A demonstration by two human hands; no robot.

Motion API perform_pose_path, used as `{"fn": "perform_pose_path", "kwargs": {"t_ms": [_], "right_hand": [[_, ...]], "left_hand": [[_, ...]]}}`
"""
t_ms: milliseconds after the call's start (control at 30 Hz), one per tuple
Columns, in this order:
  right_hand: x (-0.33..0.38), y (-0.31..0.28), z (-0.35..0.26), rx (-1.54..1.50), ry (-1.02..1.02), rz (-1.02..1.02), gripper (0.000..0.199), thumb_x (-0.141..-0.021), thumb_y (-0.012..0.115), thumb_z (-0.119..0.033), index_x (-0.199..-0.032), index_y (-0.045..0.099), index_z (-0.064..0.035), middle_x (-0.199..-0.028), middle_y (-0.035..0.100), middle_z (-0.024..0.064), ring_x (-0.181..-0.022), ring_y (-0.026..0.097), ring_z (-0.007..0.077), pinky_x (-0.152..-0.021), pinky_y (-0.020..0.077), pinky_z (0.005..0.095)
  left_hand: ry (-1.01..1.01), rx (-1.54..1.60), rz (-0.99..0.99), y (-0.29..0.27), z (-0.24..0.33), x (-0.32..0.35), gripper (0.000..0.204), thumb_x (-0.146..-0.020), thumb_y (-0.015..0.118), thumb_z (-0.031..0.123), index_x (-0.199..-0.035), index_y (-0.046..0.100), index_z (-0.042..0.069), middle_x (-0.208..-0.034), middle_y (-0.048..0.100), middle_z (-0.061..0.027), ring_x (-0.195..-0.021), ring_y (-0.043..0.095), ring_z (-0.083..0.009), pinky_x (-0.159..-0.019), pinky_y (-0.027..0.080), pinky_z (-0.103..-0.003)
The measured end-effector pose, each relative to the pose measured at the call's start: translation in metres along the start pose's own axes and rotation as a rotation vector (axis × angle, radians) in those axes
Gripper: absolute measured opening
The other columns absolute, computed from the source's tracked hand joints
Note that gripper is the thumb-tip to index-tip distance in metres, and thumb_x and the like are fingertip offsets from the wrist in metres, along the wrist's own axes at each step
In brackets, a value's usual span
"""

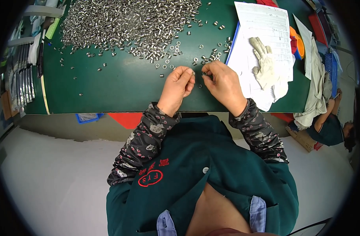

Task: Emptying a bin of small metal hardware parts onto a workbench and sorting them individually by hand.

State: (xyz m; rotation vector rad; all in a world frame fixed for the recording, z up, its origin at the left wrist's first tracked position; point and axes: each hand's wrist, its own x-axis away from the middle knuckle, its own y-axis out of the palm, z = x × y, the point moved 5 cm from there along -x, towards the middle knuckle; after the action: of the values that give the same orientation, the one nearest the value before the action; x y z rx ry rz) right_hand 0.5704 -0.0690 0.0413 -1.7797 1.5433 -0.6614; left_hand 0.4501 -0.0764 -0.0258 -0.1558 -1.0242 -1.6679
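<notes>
My left hand is closed in a pinch above the green table, with a small metal ring at its fingertips. Just to the right, my right hand pinches another small metal ring between thumb and forefinger. The two hands are close together but apart. Beyond them a large heap of shiny metal rings covers the far part of the table. A smaller group of loose rings lies right behind my right hand, and one ring rests on the table between the hands.
Printed papers with a worn white glove on them lie to the right. An orange tape roll and a pale cloth are farther right. Packed bags hang at the left edge. Another person is at far right.
</notes>
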Motion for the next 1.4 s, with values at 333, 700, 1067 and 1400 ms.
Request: {"fn": "perform_pose_path", "kwargs": {"t_ms": [333, 700, 1067, 1400], "right_hand": [[0.0, -0.034, 0.018, 0.027, 0.123, 0.06, 0.025, -0.063, 0.064, -0.006, -0.086, 0.055, -0.0071, -0.076, 0.054, 0.0054, -0.056, 0.053, 0.0201, -0.053, 0.0438, 0.0294], [0.04, -0.06, 0.059, 0.395, 0.319, 0.033, 0.013, -0.069, 0.061, -0.013, -0.078, 0.056, -0.0058, -0.072, 0.054, 0.0068, -0.059, 0.054, 0.025, -0.053, 0.0429, 0.0337], [0.038, -0.034, 0.041, 0.23, 0.267, 0.109, 0.011, -0.071, 0.059, -0.013, -0.072, 0.052, -0.0048, -0.065, 0.054, 0.0101, -0.06, 0.054, 0.0284, -0.052, 0.0421, 0.0367], [0.02, 0.014, -0.057, 0.037, -0.248, -0.139, 0.015, -0.069, 0.061, -0.012, -0.083, 0.057, -0.0072, -0.077, 0.051, 0.0066, -0.066, 0.054, 0.0217, -0.054, 0.0448, 0.0318]], "left_hand": [[0.027, 0.377, -0.206, -0.003, 0.002, 0.001, 0.006, -0.075, 0.041, 0.008, -0.072, 0.043, 0.004, -0.074, 0.051, -0.0129, -0.051, 0.043, -0.0121, -0.039, 0.029, -0.018], [-0.059, 0.339, -0.3, 0.0, -0.003, 0.006, 0.011, -0.068, 0.037, -0.002, -0.077, 0.042, 0.002, -0.07, 0.044, -0.01, -0.053, 0.039, -0.0115, -0.037, 0.029, -0.019], [-0.151, 0.3, -0.317, 0.002, -0.012, 0.008, 0.01, -0.075, 0.037, 0.007, -0.079, 0.044, 0.003, -0.074, 0.047, -0.0082, -0.055, 0.04, -0.0107, -0.044, 0.032, -0.02], [-0.204, 0.272, -0.106, -0.012, -0.016, 0.019, 0.028, -0.089, 0.038, 0.029, -0.08, 0.048, 0.005, -0.07, 0.048, -0.0021, -0.052, 0.043, -0.0072, -0.04, 0.031, -0.018]]}}
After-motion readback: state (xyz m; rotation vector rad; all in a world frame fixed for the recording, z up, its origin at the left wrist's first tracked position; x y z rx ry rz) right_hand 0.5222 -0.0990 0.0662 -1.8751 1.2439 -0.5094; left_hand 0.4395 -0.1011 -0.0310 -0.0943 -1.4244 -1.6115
